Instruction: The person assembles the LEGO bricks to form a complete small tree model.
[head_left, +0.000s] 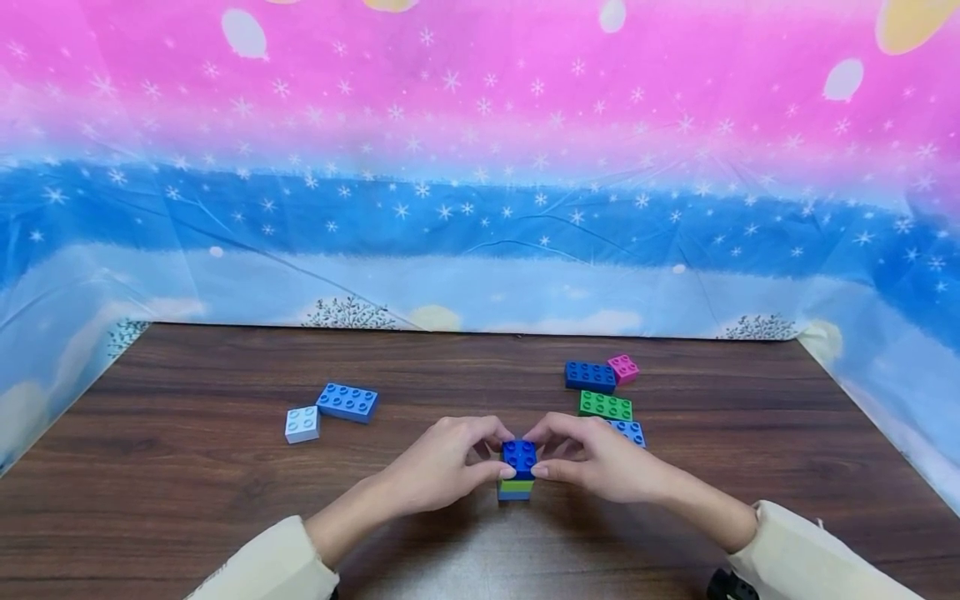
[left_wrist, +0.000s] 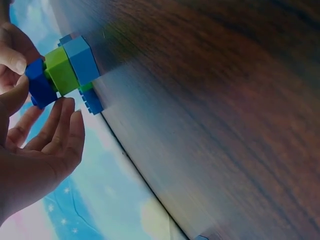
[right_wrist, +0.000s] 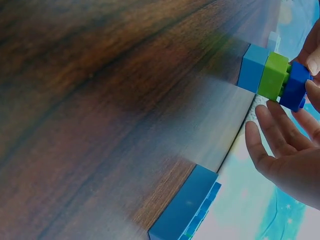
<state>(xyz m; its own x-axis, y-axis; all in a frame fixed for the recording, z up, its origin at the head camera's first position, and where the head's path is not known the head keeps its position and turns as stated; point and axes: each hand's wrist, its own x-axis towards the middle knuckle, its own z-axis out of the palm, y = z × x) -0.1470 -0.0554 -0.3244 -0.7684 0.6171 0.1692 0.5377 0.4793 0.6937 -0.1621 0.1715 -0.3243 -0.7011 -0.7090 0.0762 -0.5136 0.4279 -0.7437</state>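
Note:
A small stack stands on the table (head_left: pixel 420 550) between the hands: a light blue block (left_wrist: pixel 83 60) at the bottom, a lime green block (right_wrist: pixel 273 76) on it, and a dark blue block (head_left: pixel 519 457) on top. The dark blue block sits slightly tilted, with a gap over the green studs in the right wrist view. The left hand (head_left: pixel 448 463) pinches it from the left between thumb and fingers. From the right, the right hand (head_left: pixel 602 459) pinches the same block.
At the left lie a pale blue block (head_left: pixel 302 425) and a longer blue block (head_left: pixel 348 402). Right of the stack are a navy block (head_left: pixel 589 376), a pink block (head_left: pixel 623 368), a green block (head_left: pixel 606 406) and a blue block (head_left: pixel 630 432). A patterned cloth (head_left: pixel 480 217) hangs behind.

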